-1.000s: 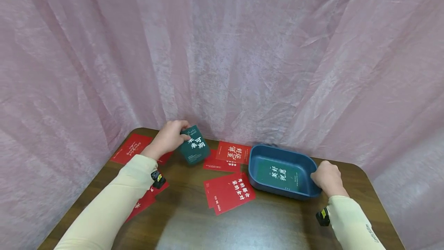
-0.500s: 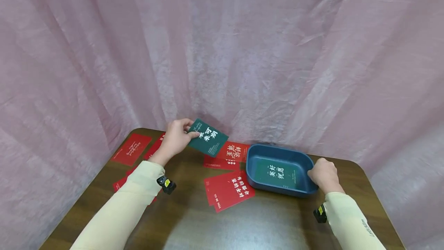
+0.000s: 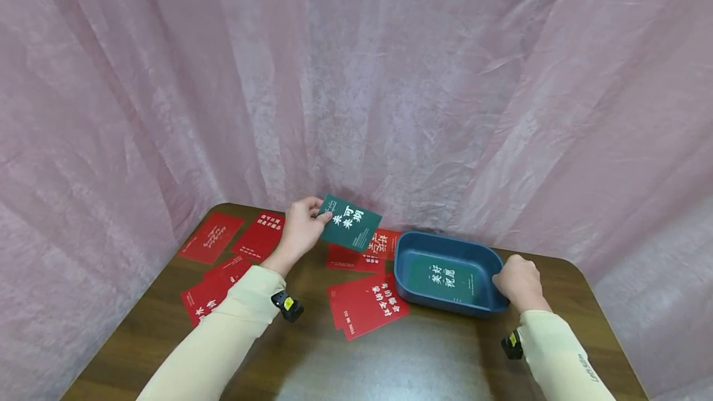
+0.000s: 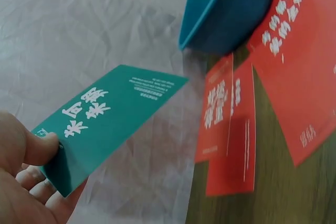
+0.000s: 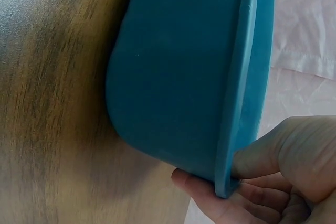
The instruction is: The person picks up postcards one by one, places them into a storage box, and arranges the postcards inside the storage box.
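Observation:
My left hand (image 3: 302, 228) pinches a green card (image 3: 351, 223) with white lettering by one end, thumb on its printed face. In the left wrist view the same green card (image 4: 113, 114) is held tilted above the table, its free end pointing toward the bin. My right hand (image 3: 519, 280) grips the right end of a blue plastic bin (image 3: 403, 265). The right wrist view shows the thumb (image 5: 257, 158) inside the rim of the bin (image 5: 173, 66) and fingers outside. Flat inside the bin lies another green card (image 3: 445, 278).
Two overlapping red cards (image 3: 367, 308) lie left of the bin, with more red cards (image 3: 356, 258) behind them, partly covered by the held card. Several red cards (image 3: 211, 237) spread over the table's left side. A pink curtain (image 3: 356, 79) hangs along the back edge.
My left hand has carried the green card rightward, and the card has turned and now overlaps the rear red cards. Red cards at the left are uncovered. The bin has shifted slightly left.

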The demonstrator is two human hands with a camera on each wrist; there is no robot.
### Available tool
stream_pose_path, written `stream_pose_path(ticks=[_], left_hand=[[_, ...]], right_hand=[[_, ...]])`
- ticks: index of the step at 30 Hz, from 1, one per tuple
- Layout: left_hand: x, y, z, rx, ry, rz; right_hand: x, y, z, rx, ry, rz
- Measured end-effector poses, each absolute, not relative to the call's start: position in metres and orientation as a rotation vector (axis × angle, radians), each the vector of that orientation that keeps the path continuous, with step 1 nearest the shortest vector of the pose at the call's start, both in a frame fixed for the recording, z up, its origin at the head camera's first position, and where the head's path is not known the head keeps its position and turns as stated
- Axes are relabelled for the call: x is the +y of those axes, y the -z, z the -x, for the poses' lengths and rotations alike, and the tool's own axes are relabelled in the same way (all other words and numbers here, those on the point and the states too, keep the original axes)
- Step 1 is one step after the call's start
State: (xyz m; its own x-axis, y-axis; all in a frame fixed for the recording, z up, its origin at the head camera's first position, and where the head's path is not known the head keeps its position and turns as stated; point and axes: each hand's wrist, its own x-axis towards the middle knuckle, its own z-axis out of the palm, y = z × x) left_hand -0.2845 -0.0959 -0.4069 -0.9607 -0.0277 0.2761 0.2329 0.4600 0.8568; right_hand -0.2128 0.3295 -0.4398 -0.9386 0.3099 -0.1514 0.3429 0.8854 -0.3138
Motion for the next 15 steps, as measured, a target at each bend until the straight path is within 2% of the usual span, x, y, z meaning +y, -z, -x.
stream_pose_path(ticks=[15], left_hand=[[-0.052, 0.41, 0.273, -2.514, 1.554, 0.113]], right_hand=[[0.327, 0.439, 0.207, 2.965, 0.468, -0.542]])
